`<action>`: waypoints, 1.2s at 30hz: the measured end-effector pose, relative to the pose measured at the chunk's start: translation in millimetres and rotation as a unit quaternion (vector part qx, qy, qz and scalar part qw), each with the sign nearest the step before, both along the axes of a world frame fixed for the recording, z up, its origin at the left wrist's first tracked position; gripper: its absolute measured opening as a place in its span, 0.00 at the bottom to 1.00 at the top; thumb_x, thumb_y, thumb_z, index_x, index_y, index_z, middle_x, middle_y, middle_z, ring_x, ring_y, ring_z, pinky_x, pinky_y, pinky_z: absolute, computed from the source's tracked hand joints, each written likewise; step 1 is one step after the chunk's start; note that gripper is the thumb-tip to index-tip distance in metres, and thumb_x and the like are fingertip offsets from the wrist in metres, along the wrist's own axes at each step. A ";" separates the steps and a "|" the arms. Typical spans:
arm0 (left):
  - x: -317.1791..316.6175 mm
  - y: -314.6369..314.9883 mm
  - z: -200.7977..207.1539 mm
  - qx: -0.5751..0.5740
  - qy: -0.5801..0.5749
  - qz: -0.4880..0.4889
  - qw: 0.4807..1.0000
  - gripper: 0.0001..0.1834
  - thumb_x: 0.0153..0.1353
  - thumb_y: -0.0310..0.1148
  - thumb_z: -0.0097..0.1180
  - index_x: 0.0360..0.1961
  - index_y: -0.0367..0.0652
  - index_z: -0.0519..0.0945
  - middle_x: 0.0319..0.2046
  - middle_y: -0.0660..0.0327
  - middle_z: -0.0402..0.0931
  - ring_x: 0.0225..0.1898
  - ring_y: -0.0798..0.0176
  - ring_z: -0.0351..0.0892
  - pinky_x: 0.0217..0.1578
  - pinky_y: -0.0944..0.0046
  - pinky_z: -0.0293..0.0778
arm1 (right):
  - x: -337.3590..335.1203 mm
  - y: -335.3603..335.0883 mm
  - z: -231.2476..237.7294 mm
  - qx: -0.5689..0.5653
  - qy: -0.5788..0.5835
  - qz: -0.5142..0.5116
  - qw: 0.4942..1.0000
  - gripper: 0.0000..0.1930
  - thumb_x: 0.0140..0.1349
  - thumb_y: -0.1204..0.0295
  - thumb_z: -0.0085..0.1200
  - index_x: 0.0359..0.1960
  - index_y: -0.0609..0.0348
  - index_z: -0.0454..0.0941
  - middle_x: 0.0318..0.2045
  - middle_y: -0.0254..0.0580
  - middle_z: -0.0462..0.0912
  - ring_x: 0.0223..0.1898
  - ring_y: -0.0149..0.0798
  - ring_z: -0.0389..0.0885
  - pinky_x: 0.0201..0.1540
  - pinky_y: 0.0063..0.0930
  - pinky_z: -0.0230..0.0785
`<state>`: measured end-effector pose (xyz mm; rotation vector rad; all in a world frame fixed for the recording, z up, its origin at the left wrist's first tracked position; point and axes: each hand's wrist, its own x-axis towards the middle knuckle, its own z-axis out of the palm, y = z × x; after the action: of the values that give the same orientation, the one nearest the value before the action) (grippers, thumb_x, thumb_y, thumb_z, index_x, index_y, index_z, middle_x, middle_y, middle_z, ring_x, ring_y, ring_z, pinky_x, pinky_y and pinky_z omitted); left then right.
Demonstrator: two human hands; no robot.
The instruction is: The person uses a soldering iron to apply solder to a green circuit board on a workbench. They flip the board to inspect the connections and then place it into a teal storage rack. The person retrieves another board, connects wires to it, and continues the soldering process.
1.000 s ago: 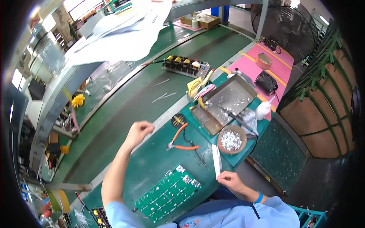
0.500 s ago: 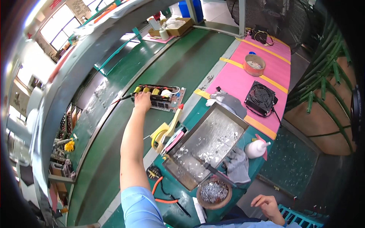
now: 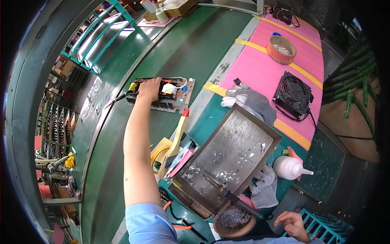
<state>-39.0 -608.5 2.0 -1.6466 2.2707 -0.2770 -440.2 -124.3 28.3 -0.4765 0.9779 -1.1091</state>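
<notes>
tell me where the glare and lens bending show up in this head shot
Head view: strong fisheye, so the green conveyor belt and its side rail curve toward the dark rim; bright glare washes out the shelving at upper left; the metal tray shows a dull sheen; left hand on the circuit board looks sharp.
</notes>
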 end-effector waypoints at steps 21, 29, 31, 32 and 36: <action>107.4 261.5 153.4 -0.024 -0.203 0.185 0.961 0.26 0.42 0.30 0.57 0.45 0.40 0.66 0.41 0.57 0.72 0.49 0.60 0.66 0.53 0.57 0.54 | -2.0 38.3 21.2 -0.137 0.029 0.127 0.982 0.14 0.44 0.76 0.51 0.35 0.68 0.72 0.31 0.50 0.72 0.33 0.40 0.73 0.39 0.32 0.67; 151.9 472.2 122.5 0.175 -0.175 0.326 0.912 0.32 0.33 0.41 0.63 0.40 0.37 0.68 0.34 0.57 0.75 0.45 0.59 0.69 0.48 0.60 0.56 | 38.2 43.8 22.0 -0.159 -0.005 0.247 0.956 0.14 0.49 0.70 0.54 0.34 0.68 0.72 0.31 0.48 0.72 0.33 0.38 0.73 0.40 0.30 0.66; 167.6 511.5 99.3 0.193 -0.167 0.353 0.900 0.34 0.31 0.42 0.64 0.41 0.36 0.68 0.32 0.58 0.75 0.44 0.59 0.69 0.47 0.59 0.56 | 49.1 51.5 19.3 -0.160 0.006 0.280 0.947 0.13 0.51 0.69 0.54 0.33 0.67 0.72 0.31 0.47 0.73 0.34 0.36 0.73 0.40 0.28 0.66; 176.2 528.1 89.2 0.201 -0.153 0.369 0.894 0.34 0.31 0.42 0.63 0.41 0.36 0.68 0.33 0.59 0.75 0.44 0.59 0.69 0.48 0.58 0.55 | 56.3 56.8 18.1 -0.154 0.015 0.302 0.941 0.12 0.52 0.70 0.53 0.33 0.67 0.73 0.31 0.46 0.73 0.35 0.36 0.73 0.40 0.27 0.66; 191.6 570.2 48.9 0.158 -0.119 0.390 0.899 0.32 0.32 0.40 0.62 0.41 0.37 0.68 0.34 0.58 0.75 0.44 0.59 0.70 0.50 0.58 0.55 | 93.0 78.9 15.1 -0.161 0.069 0.377 0.910 0.07 0.53 0.77 0.50 0.33 0.68 0.73 0.31 0.43 0.74 0.36 0.32 0.74 0.41 0.23 0.66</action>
<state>152.6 -38.3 50.9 -2.0330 1.2486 0.0830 -347.2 -45.4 43.4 -1.1076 0.6263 -0.5261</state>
